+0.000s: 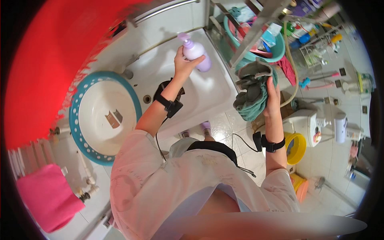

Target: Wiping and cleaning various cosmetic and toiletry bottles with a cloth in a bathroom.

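My left hand is wrapped around a lilac pump bottle, its pump head pointing up and away from me. The bottle is over a white tub with a drain hole on its left side. In my right hand is a bunched cloth, dark green on one face and grey on another. That cloth hangs in the air to the right of the tub, below a metal rack. Partly behind my left forearm, a black object shows in the tub; I cannot tell what it is.
A round basin with a dotted blue rim stands at left, flat brown pieces inside. Red fabric fills the upper left. A turquoise basin of mixed items sits behind the metal rack. At right are a yellow bucket and a hose.
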{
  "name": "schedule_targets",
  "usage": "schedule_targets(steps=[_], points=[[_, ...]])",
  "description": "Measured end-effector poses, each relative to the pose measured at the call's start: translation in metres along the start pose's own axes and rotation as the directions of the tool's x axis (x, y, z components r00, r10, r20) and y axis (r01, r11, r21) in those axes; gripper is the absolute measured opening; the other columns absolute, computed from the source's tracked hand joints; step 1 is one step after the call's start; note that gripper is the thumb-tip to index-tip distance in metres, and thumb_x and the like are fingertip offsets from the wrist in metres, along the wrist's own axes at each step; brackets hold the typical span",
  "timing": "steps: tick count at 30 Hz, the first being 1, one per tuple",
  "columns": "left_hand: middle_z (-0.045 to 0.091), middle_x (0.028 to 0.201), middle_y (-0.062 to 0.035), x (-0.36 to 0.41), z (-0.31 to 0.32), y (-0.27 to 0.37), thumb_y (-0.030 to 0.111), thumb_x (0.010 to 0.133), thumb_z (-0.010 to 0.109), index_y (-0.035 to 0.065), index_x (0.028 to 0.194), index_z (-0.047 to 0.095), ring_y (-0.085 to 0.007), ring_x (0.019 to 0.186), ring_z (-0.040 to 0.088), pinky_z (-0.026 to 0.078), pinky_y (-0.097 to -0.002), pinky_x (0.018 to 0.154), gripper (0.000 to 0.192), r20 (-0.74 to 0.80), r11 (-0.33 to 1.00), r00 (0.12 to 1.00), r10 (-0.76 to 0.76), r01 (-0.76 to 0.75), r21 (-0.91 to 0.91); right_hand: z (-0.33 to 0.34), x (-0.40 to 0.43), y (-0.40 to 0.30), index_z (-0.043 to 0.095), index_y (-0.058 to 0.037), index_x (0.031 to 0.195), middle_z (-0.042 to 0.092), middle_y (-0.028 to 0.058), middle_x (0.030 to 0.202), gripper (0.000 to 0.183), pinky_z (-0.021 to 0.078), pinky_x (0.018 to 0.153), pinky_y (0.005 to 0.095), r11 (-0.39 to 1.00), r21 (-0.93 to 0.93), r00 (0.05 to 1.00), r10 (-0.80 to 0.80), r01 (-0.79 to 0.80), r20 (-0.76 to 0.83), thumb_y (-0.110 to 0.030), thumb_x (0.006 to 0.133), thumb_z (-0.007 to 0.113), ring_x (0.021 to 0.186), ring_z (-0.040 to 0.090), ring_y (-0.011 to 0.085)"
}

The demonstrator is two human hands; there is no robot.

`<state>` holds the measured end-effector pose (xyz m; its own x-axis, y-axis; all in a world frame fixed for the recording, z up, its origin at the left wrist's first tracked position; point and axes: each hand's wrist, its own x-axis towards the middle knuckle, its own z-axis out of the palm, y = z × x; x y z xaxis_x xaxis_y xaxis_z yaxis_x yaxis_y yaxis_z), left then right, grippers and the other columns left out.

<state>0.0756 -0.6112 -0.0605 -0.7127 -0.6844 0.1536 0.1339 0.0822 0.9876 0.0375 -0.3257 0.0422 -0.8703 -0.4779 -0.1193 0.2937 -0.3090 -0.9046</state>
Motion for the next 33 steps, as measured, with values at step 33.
schedule_targets(steps=[33], points=[[0.057,0.108,-0.0108,-0.231,-0.163,0.228,0.042,0.064,0.076,-0.0034,0.121,0.043,-0.0177,0.096,0.057,0.046,-0.0311,0.082,0.080,-0.010,0.858,0.927,0.374,-0.350,-0.375,0.215,-0.180,-0.002,0.025,-0.0004,0.132,0.045,0.0129,0.120,0.094,0.0352,0.096,0.0354,0.758,-0.183,0.541,-0.253,0.626,0.802,-0.017,0.059,0.082,0.115,0.043,0.0222]])
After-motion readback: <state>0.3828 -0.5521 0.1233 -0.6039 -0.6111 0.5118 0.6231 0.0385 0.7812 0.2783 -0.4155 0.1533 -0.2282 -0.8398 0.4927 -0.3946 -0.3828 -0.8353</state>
